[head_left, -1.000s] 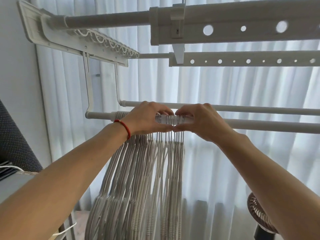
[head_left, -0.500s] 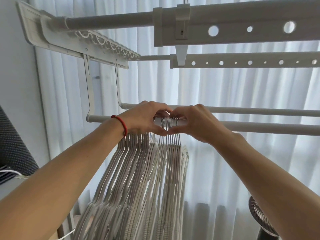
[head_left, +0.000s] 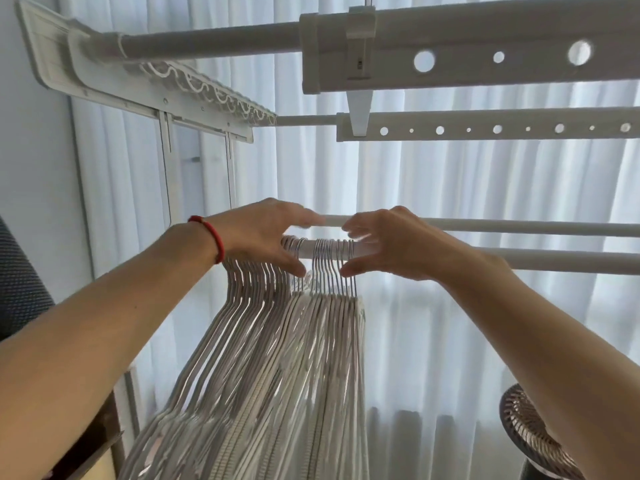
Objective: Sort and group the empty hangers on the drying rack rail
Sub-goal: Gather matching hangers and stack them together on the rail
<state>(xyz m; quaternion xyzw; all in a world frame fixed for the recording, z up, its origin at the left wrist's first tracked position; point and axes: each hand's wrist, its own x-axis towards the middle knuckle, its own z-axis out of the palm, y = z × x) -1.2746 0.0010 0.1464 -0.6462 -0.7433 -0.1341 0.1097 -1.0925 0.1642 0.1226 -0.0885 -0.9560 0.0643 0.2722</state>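
Note:
Several empty pale grey hangers (head_left: 287, 368) hang by metal hooks (head_left: 332, 261) in a tight bunch on the near white rail (head_left: 554, 259) of the drying rack. My left hand (head_left: 263, 233), with a red band at the wrist, is spread over the left end of the bunch, fingers above the rail and thumb below. My right hand (head_left: 384, 244) mirrors it at the right end of the bunch, fingers over the rail, thumb under. Both hands have loosened fingers and bracket the hooks without gripping them.
A second white rail (head_left: 519, 225) runs just behind. Above are two perforated rack bars (head_left: 485, 53) and a side bracket (head_left: 145, 91) at upper left. White curtains fill the background. A round fan (head_left: 533, 441) stands at lower right, a dark mesh chair back (head_left: 20, 282) at left.
Both hands have opened from pinching the hooks together and now sit apart at each end of the bunch. The hangers swing slightly to the left.

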